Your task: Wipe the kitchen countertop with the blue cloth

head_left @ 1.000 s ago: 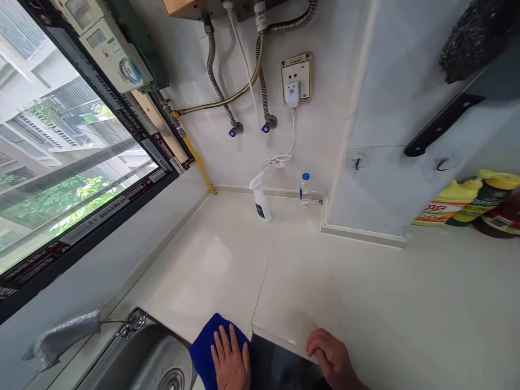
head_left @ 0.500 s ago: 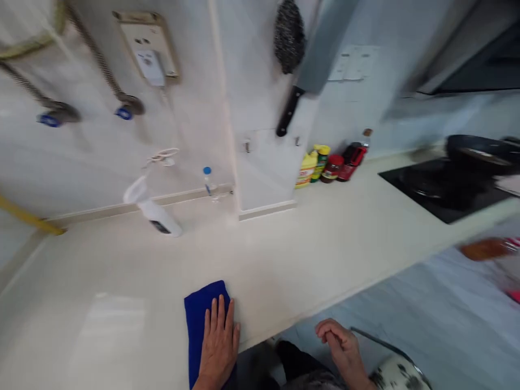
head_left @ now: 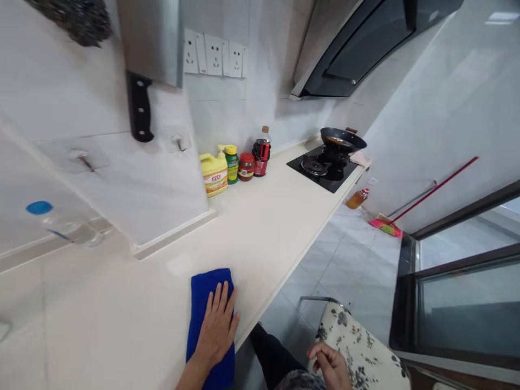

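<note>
A folded blue cloth (head_left: pixel 203 303) lies on the white countertop (head_left: pixel 260 233) near its front edge. My left hand (head_left: pixel 217 330) rests flat on top of the cloth with its fingers stretched out, covering part of it. Off the counter to the right, my right hand (head_left: pixel 330 364) hangs in front of my body, above a chair with a floral cover (head_left: pixel 361 346). Its fingers are curled in and I see nothing in them.
Along the wall stand a yellow detergent bottle (head_left: pixel 215 174), a green bottle (head_left: pixel 232 163), a red-lidded jar (head_left: pixel 246 167) and a dark bottle (head_left: pixel 262 151). A wok (head_left: pixel 343 142) sits on the black stove (head_left: pixel 320 168). A cleaver (head_left: pixel 150 49) hangs on the wall.
The view has swung right toward the stove, and the white handheld device on the counter has left the frame. My left hand stays flat on the cloth; my right hand remains curled.
</note>
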Demonstrator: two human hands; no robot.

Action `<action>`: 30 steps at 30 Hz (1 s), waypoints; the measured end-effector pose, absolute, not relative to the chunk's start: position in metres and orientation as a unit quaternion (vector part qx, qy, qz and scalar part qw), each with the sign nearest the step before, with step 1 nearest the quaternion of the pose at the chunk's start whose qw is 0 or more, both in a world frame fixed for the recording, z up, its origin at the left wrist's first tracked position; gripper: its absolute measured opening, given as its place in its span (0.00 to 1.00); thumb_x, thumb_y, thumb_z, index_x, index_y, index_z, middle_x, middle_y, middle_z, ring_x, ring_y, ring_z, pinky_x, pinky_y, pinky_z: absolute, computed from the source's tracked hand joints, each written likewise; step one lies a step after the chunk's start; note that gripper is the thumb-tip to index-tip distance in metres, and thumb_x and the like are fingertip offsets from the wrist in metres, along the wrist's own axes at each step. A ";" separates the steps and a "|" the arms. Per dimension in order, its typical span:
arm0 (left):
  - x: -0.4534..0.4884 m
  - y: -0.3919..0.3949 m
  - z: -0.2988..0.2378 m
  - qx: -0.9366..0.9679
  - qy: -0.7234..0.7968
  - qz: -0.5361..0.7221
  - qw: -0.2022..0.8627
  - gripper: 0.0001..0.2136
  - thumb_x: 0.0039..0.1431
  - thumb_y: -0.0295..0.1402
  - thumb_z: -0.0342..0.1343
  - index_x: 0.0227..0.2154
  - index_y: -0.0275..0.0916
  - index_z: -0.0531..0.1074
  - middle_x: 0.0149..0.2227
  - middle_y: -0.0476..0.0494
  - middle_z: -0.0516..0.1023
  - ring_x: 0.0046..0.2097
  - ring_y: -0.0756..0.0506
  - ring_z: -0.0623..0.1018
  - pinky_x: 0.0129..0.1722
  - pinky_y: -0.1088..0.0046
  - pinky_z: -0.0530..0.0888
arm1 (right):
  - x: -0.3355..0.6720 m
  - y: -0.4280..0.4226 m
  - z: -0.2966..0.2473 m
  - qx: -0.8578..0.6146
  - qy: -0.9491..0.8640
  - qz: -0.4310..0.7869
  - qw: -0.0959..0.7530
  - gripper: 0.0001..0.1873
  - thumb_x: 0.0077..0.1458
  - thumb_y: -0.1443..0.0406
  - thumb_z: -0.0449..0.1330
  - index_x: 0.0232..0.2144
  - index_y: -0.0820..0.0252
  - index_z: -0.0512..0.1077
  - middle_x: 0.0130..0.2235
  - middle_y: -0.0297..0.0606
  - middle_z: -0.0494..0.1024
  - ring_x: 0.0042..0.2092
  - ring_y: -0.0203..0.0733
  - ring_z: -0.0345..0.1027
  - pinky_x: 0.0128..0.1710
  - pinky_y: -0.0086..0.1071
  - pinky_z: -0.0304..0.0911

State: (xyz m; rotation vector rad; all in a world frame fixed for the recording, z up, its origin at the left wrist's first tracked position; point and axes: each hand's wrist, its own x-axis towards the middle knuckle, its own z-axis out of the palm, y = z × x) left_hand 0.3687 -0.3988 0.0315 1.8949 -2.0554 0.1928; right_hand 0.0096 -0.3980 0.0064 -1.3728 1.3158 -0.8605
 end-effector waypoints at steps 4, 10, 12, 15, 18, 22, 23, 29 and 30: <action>0.372 -0.420 0.034 0.661 -0.728 0.070 0.167 0.31 0.69 0.30 0.41 0.72 0.40 0.40 0.72 0.40 0.54 0.72 0.42 0.53 0.70 0.55 0.58 | 0.025 -0.464 0.020 -0.665 0.501 -0.381 0.403 0.19 0.64 0.59 0.52 0.25 0.56 0.75 0.27 0.38 0.79 0.28 0.42 0.73 0.28 0.33 0.70; 0.357 -0.433 0.032 0.694 -0.701 0.127 0.107 0.34 0.65 0.30 0.46 0.72 0.42 0.44 0.72 0.42 0.53 0.72 0.40 0.56 0.70 0.56 0.58 | 0.055 -0.641 0.058 -0.792 0.341 -0.431 0.266 0.14 0.60 0.72 0.51 0.30 0.54 0.74 0.33 0.37 0.80 0.38 0.42 0.75 0.39 0.35 0.71; 0.342 -0.457 0.033 0.701 -0.698 0.112 0.099 0.34 0.65 0.31 0.46 0.72 0.43 0.44 0.72 0.42 0.53 0.71 0.40 0.56 0.70 0.57 0.60 | 0.055 -0.698 0.063 -0.804 0.330 -0.417 0.265 0.14 0.58 0.73 0.51 0.31 0.54 0.74 0.34 0.37 0.79 0.38 0.42 0.74 0.39 0.36 0.70; 0.311 -0.511 0.037 0.698 -0.704 0.084 0.099 0.33 0.66 0.30 0.45 0.72 0.41 0.43 0.72 0.40 0.52 0.72 0.41 0.55 0.70 0.56 0.60 | 0.047 -0.762 0.055 -0.805 0.341 -0.384 0.298 0.13 0.56 0.72 0.51 0.29 0.54 0.74 0.32 0.37 0.78 0.35 0.41 0.72 0.35 0.34 0.68; 0.272 -0.571 0.038 0.683 -0.720 0.064 0.110 0.32 0.68 0.31 0.44 0.72 0.41 0.42 0.73 0.39 0.48 0.72 0.40 0.53 0.70 0.55 0.59 | 0.040 -0.793 0.037 -0.784 0.362 -0.369 0.343 0.13 0.56 0.70 0.50 0.25 0.55 0.72 0.27 0.34 0.75 0.30 0.38 0.69 0.31 0.31 0.64; 0.226 -0.629 0.035 0.653 -0.743 -0.020 0.143 0.31 0.69 0.39 0.46 0.72 0.42 0.45 0.73 0.36 0.45 0.72 0.34 0.51 0.71 0.46 0.55 | 0.034 -0.799 0.021 -0.752 0.371 -0.389 0.381 0.14 0.58 0.68 0.49 0.25 0.55 0.70 0.28 0.34 0.75 0.32 0.39 0.70 0.34 0.32 0.66; 0.219 -0.638 0.033 0.644 -0.750 -0.035 0.147 0.32 0.69 0.42 0.48 0.72 0.42 0.47 0.73 0.35 0.45 0.72 0.33 0.51 0.71 0.43 0.53 | 0.033 -0.798 0.020 -0.748 0.367 -0.393 0.389 0.13 0.59 0.67 0.50 0.25 0.55 0.71 0.29 0.35 0.76 0.33 0.40 0.71 0.36 0.33 0.67; 0.213 -0.644 0.030 0.630 -0.757 -0.048 0.168 0.31 0.70 0.42 0.47 0.72 0.43 0.47 0.73 0.38 0.46 0.72 0.38 0.53 0.71 0.51 0.58 | 0.030 -0.795 0.021 -0.760 0.352 -0.402 0.371 0.14 0.60 0.67 0.51 0.25 0.55 0.71 0.30 0.36 0.78 0.35 0.41 0.73 0.37 0.35 0.68; 0.217 -0.640 0.031 0.628 -0.758 -0.044 0.171 0.30 0.70 0.40 0.45 0.72 0.43 0.46 0.73 0.40 0.47 0.72 0.39 0.53 0.71 0.54 0.60 | 0.029 -0.796 0.021 -0.763 0.353 -0.402 0.364 0.13 0.60 0.67 0.51 0.25 0.55 0.71 0.30 0.36 0.78 0.35 0.41 0.73 0.37 0.35 0.68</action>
